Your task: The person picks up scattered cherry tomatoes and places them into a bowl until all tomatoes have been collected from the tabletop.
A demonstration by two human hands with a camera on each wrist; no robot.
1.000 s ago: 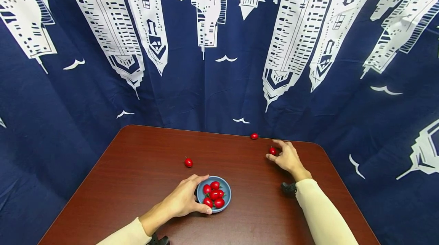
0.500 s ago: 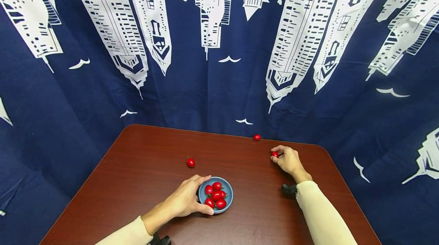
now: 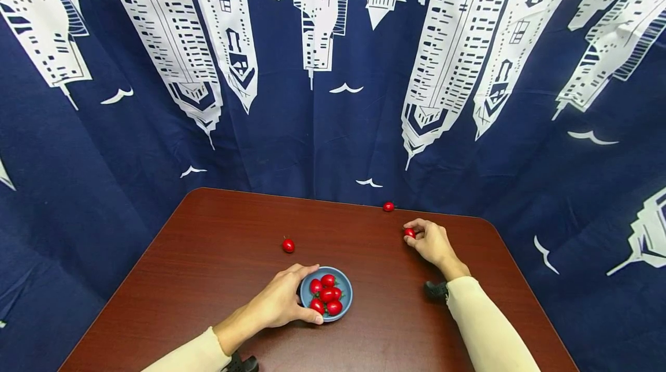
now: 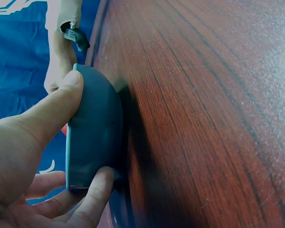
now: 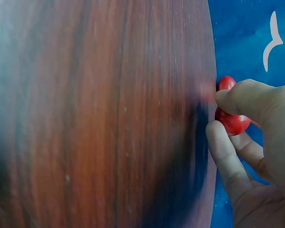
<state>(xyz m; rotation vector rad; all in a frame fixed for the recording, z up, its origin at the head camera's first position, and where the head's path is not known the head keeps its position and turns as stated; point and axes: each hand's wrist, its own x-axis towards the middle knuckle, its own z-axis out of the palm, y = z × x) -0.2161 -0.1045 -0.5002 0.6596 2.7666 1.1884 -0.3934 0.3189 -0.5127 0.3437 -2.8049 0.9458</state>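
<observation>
A small blue bowl [image 3: 345,309] with several cherry tomatoes [image 3: 326,295] in it stands on the table. My left hand [image 3: 278,302] grips it from the left, thumb at the near rim and fingers at the far side. In the left wrist view the thumb and fingertips press the bowl's outer wall [image 4: 97,118]. Toward the table's far right, my right hand [image 3: 434,243] pinches one cherry tomato [image 3: 409,234] between thumb and fingers. The right wrist view shows this held tomato [image 5: 233,122] close to the tabletop, partly hidden by the thumb.
One loose cherry tomato [image 3: 388,206] lies at the table's back edge, left of and beyond my right hand. Another loose tomato [image 3: 288,245] lies behind and left of the bowl. A blue curtain [image 3: 281,146] printed with white buildings hangs behind the brown table [image 3: 218,245].
My right fingers, spread around the tomato a second ago, have closed on it, and the hand has shifted slightly left with it. The left hand keeps its grip on the bowl.
</observation>
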